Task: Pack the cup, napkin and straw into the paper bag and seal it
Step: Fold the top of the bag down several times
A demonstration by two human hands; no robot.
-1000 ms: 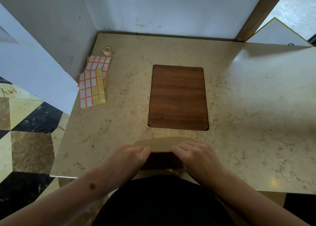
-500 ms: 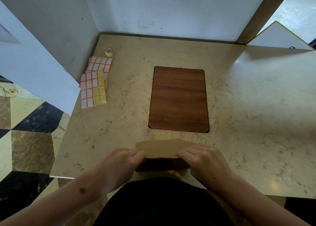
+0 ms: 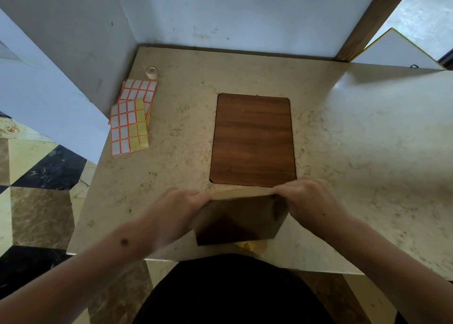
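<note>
A brown paper bag [image 3: 239, 216] stands at the near edge of the beige stone table [image 3: 355, 140], its top folded over flat. My left hand [image 3: 176, 211] grips the left end of the folded top. At the right end, my right hand [image 3: 308, 201] pinches the fold with curled fingers. The bag's front face is in shadow. Cup, napkin and straw are not visible; the bag hides whatever is inside.
A dark wooden board [image 3: 253, 140] lies just beyond the bag. Two sheets of orange-bordered stickers [image 3: 131, 125] and a small tape roll [image 3: 151, 72] sit at the far left by the wall. The table's near edge runs just under the bag.
The bag has come up and away from my body onto the table, and its front face shows. Both hands moved apart to the ends of the folded top.
</note>
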